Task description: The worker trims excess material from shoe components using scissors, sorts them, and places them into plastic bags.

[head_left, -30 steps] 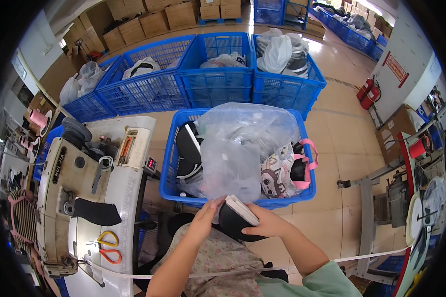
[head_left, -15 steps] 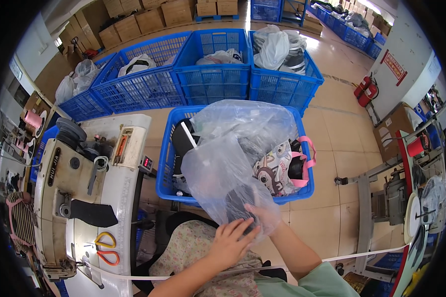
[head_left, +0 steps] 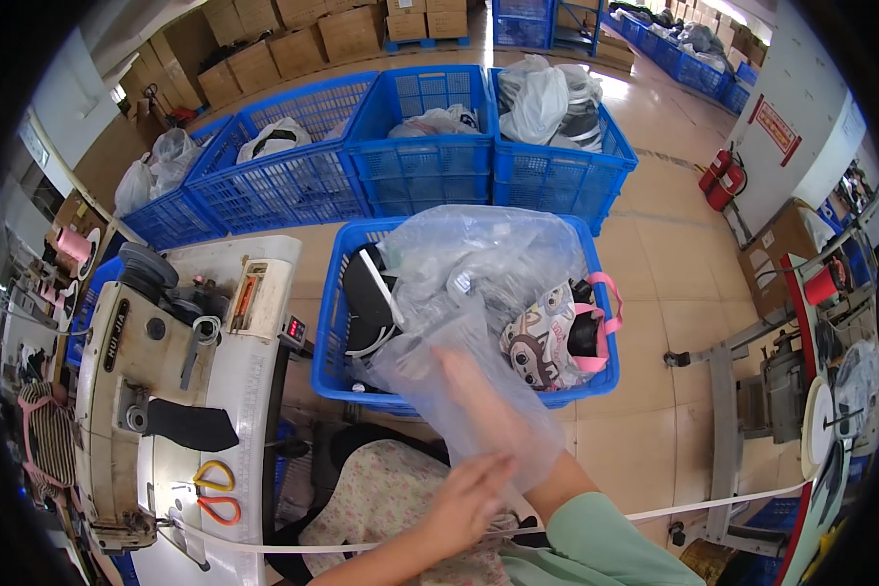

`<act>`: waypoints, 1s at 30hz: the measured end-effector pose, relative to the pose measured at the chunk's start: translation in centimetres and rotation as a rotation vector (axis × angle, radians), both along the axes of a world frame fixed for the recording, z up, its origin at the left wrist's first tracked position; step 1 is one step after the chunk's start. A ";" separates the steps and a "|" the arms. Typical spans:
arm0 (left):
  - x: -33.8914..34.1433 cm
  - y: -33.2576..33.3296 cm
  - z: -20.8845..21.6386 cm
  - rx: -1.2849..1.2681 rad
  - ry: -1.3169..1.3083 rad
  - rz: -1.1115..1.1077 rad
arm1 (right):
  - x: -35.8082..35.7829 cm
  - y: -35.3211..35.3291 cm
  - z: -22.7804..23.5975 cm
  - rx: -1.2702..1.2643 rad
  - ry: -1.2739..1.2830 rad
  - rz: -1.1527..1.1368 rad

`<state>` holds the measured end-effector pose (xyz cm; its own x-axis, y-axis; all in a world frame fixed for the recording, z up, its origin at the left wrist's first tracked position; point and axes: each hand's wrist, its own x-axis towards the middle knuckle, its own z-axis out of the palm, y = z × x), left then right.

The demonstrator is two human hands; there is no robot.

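A clear plastic bag (head_left: pixel 415 376) is drawn over my right hand (head_left: pixel 464 376) and wrist, in front of and partly over a blue basket (head_left: pixel 334 366). Through the cloudy film my right fingers are blurred, so their grip cannot be made out. My left hand (head_left: pixel 469 500) is closed at the bag's mouth, fingertips on its edge near my right forearm. Inside the basket lie a larger clear plastic bag (head_left: pixel 518 244), a black piece with a white edge (head_left: pixel 363 293) and a cartoon-print bag with pink handles (head_left: pixel 542 342).
At my left stands a sewing machine (head_left: pixel 107 391) with a black fabric piece (head_left: pixel 193 425) and yellow-orange scissors (head_left: pixel 217 488) on its bed. Blue crates (head_left: pixel 420 166) line the far side. A white strip (head_left: pixel 361 549) crosses my lap. A metal-legged stand (head_left: pixel 723 430) is at right.
My right hand has moved forward and left, deeper in the bag. The dark piece seen in the bag earlier no longer shows. My left hand has shifted down to the bag's mouth.
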<state>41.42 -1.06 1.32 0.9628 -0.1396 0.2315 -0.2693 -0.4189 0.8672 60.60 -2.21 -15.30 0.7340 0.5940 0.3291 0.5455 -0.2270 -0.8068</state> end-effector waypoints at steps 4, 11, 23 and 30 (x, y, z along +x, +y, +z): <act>-0.1 3.0 0.2 -0.204 0.053 0.371 | -6.1 -7.9 7.4 -0.444 0.267 0.088; 0.4 3.7 0.5 -0.421 0.074 0.508 | -9.2 -16.7 16.6 -0.187 0.239 0.372; 4.4 5.9 2.6 -0.919 0.157 0.443 | -4.7 -9.9 14.8 -0.225 -0.084 -0.060; 7.1 8.9 -0.8 0.015 -0.052 0.401 | -1.6 -6.1 20.9 0.103 0.161 0.196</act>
<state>48.56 7.82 0.52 0.9287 0.2412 0.2817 -0.1249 -0.5119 0.8499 58.98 -8.33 5.55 0.6559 0.6994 0.2839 0.4338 -0.0415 -0.9000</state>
